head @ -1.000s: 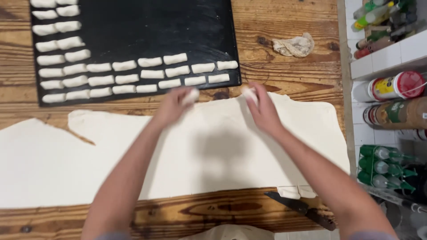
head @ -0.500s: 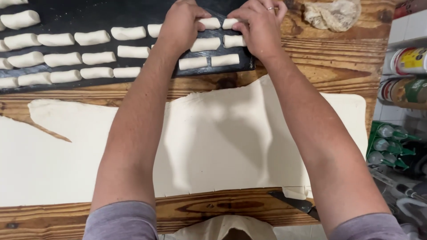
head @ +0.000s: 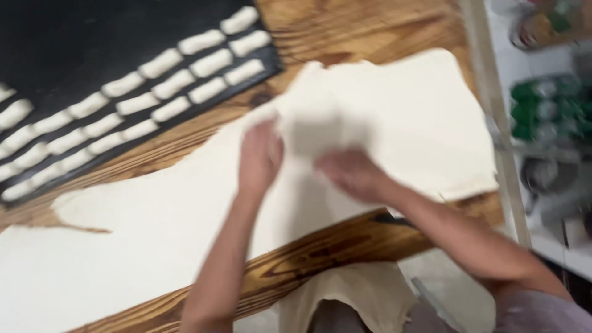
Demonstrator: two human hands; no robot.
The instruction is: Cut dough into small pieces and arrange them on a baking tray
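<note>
Left hand (head: pixel 260 157) and right hand (head: pixel 353 174) both on the rolled dough sheet (head: pixel 154 246), fingers apparently curled, lifting a flap near its far edge; motion blur, exact grip cannot tell. Sheet spread flat over the wooden bench (head: pixel 345 246), probably to cut pieces from. Black tray (head: pixel 74 49) at far-left corner holds rows of small dough rolls (head: pixel 166 83), spaced apart. Green packages (head: pixel 542 108) on a white shelf right, blurred.

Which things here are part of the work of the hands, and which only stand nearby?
In use:
left hand
right hand
dough sheet
black tray
dough rolls

Only nearby:
green cans
wooden table
</note>
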